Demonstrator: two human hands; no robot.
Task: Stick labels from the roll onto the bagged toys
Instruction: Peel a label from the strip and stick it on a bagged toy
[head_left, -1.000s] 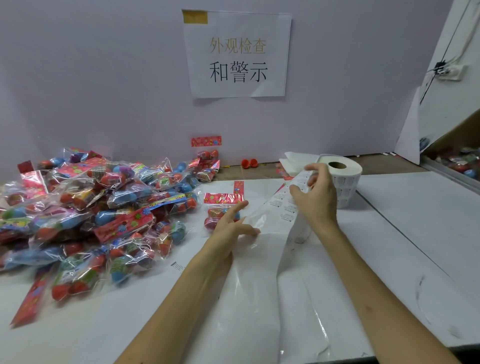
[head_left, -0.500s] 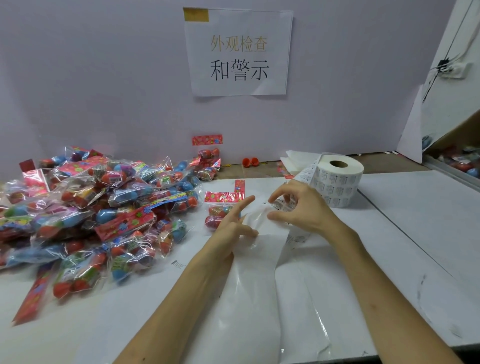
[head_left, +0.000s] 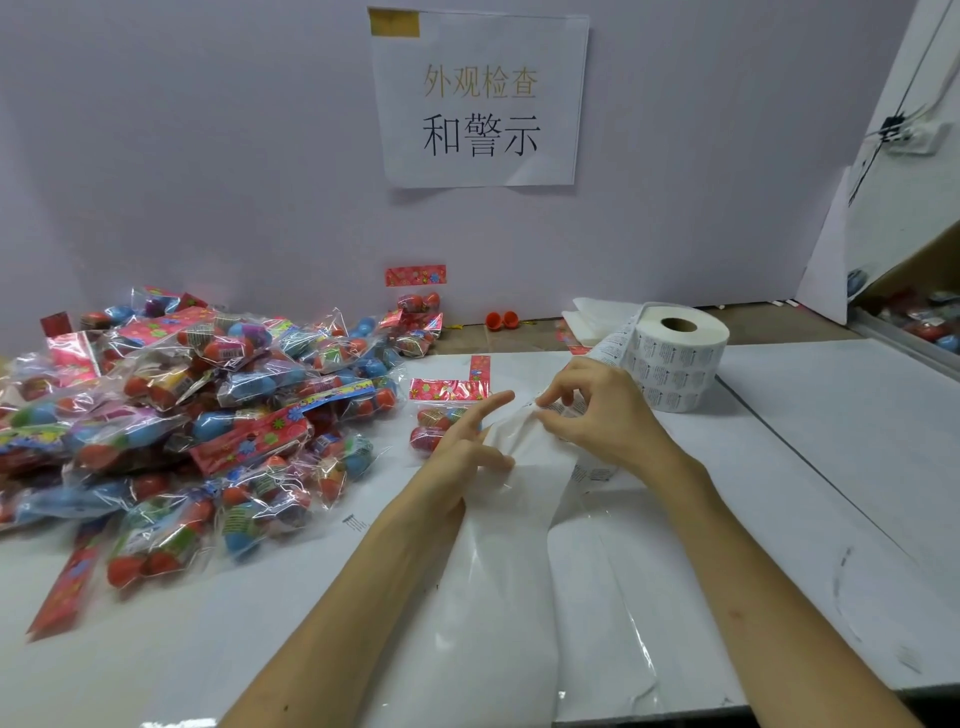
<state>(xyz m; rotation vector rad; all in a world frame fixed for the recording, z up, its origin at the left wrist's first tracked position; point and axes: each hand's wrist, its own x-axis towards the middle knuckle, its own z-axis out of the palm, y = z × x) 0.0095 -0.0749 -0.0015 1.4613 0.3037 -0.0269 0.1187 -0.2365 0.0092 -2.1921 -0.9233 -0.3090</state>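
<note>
**Left hand** (head_left: 467, 449): lies on the glossy white backing strip (head_left: 519, 545) near the middle of the white worktop (head_left: 831, 467). The forefinger is straight and points toward the far edge. The other fingers are curled down onto the strip; whether they pinch it or only press it cannot be told.

**Right hand** (head_left: 602, 415): just beside the left hand, fingers curled in. Thumb and fingertips (head_left: 545, 410) are closed together on the backing strip, where the printed labels begin. The two hands nearly meet at the fingertips.

**Strip and roll:** from the pinch the strip runs up to the white roll of printed paper labels (head_left: 675, 364). The roll stands on end, cardboard core upward, just beyond the right hand toward the far edge. In the other direction the strip trails between the forearms to the near edge.

**Toys:** one clear-bagged toy with a red flowered header card (head_left: 441, 410) lies flat just beyond the left fingers, partly hidden by the forefinger. A large heap of bagged toys (head_left: 197, 415) fills the far-left corner and reaches the left edge.

**Edges and room:**
- A lilac wall panel (head_left: 208, 156) stands along the far edge and carries a white paper sign (head_left: 478, 98).
- Folded white sheets (head_left: 587, 322) lie behind the roll.
- Two small orange pieces (head_left: 501, 318) sit at the foot of the panel.
- Bare worktop stretches from the roll and right forearm out to the right edge.
- A narrower bare band runs along the near edge in front of the heap.
</note>
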